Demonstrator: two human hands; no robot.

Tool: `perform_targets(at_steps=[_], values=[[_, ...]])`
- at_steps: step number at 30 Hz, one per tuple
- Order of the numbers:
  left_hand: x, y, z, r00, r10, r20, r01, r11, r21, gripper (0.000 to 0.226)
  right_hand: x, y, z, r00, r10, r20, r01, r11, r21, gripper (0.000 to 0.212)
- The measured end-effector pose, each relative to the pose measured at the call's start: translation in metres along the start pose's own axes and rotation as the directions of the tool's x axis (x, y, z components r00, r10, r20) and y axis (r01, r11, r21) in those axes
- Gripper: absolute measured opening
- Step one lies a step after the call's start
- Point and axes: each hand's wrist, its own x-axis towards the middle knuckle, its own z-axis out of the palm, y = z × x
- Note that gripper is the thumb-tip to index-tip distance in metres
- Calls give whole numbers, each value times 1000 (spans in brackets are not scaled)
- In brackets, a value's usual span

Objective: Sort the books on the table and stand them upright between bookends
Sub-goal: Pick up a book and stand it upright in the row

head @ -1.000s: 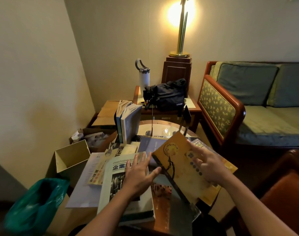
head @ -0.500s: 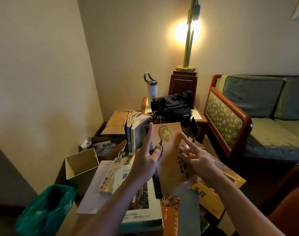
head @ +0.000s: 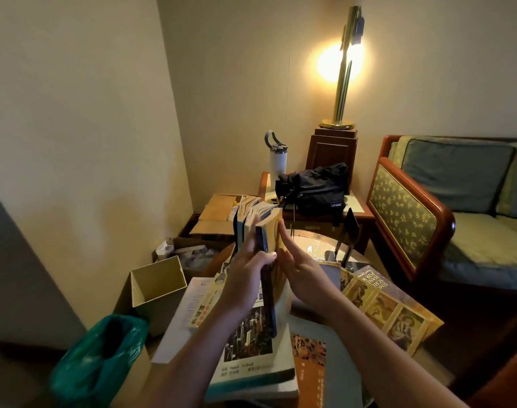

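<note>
A yellow book (head: 272,231) with a dark spine stands upright on edge, right against the row of upright books (head: 247,214) at the back left of the round table (head: 316,244). My left hand (head: 247,279) grips it at the spine, thumb across the edge. The straight fingers of my right hand (head: 300,270) press flat on its cover. A black bookend (head: 350,231) stands apart to the right. Lying flat are a white book with a city photo (head: 251,334), a large art book (head: 389,310), an orange-grey book (head: 310,357) and a yellow book with red letters (head: 204,307).
An open cardboard box (head: 157,285) and a green plastic bag (head: 101,357) sit at the left of the table. Behind, a side table carries a black bag (head: 313,187), a white bottle (head: 278,160) and a brass lamp (head: 341,83). A sofa (head: 457,201) fills the right.
The yellow book has gone from tilted over the table to upright against the standing row. Both hands moved up and away with it; the art book beneath lies uncovered.
</note>
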Motion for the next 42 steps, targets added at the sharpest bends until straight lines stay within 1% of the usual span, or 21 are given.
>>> perform_targets(at_steps=[2,4,7,10,12,15,19,21,23,27,29,31,32,33,35,37,40,42], values=[[1,-2,-5,999,-2,39,5,997,-77,64,-1,1,2,1000,8,-2,-8,1000,15,62],[-3,-5,-5,999,-38,38,43,990,-133,61,-2,3,5,1000,20,-2,-20,1000,15,57],[-10,-19,-3,995,-99,11,99,975,-197,60,-9,1,8,999,37,-37,-39,997,-66,51],[-13,-25,0,982,-177,59,186,947,-262,53,-16,-13,9,990,75,-120,-85,993,-77,56],[-12,-24,4,977,-197,85,212,946,-245,55,-15,-21,6,985,89,-146,-104,990,-99,60],[-10,-22,11,976,-175,132,195,968,-157,57,-11,-36,0,977,98,-190,-134,973,-186,62],[-7,-19,15,967,-148,208,153,988,-6,48,-10,-54,-11,968,85,-236,-180,889,-420,54],[-4,-21,11,966,-133,223,127,991,40,57,-10,-57,-15,958,139,-250,-243,858,-453,55],[0,-24,6,968,-118,222,96,989,110,59,-10,-55,-20,947,166,-274,-282,839,-466,58],[15,-29,-8,985,-84,148,45,968,249,60,-4,-41,-34,949,126,-290,-260,834,-487,56],[27,-36,-18,993,-75,90,34,920,389,53,0,-38,-38,951,128,-281,-250,854,-456,54],[42,-44,-28,995,-57,84,4,848,530,50,6,-38,-40,954,116,-275,-230,874,-429,53],[50,-47,-31,995,-45,85,-11,826,564,51,9,-38,-40,956,103,-275,-218,877,-428,53],[58,-50,-33,996,4,86,-55,793,607,53,14,-37,-42,957,86,-278,-203,881,-428,53],[75,-45,-37,996,46,70,-80,787,612,61,27,-33,-46,958,49,-281,-168,893,-417,52],[92,-43,-42,998,26,63,-59,792,607,64,42,-29,-48,960,20,-279,-143,893,-428,52],[122,-49,-48,994,67,83,-106,678,728,65,66,-27,-48,952,-12,-307,-130,889,-439,52],[142,-57,-52,993,59,106,-120,599,792,64,84,-25,-46,948,-41,-315,-119,875,-470,53]])
